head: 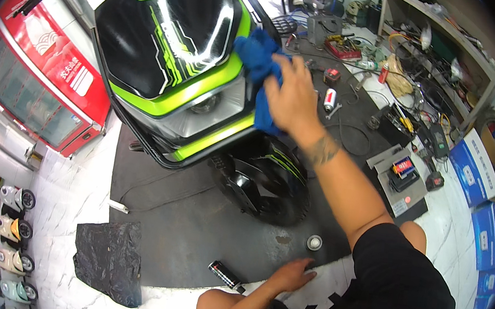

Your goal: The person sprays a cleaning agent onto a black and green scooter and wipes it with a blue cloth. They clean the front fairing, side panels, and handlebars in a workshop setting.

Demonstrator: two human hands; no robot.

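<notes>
My right hand grips a crumpled blue cloth against the side of the front fairing of a black and lime-green scooter. Part of the cloth is blurred and hangs below my fingers. The scooter's headlight faces me above its black front wheel. Low over the floor, my left hand holds nothing, with thumb and fingers apart. Just beyond it a can stands upright, seen from above. A black spray can lies on its side left of that hand.
The scooter stands on a dark mat. A black plastic sheet or bag lies at its left edge. Tools, a wrench and a cordless drill lie at right, near shelving and blue boxes. A red display fridge stands left.
</notes>
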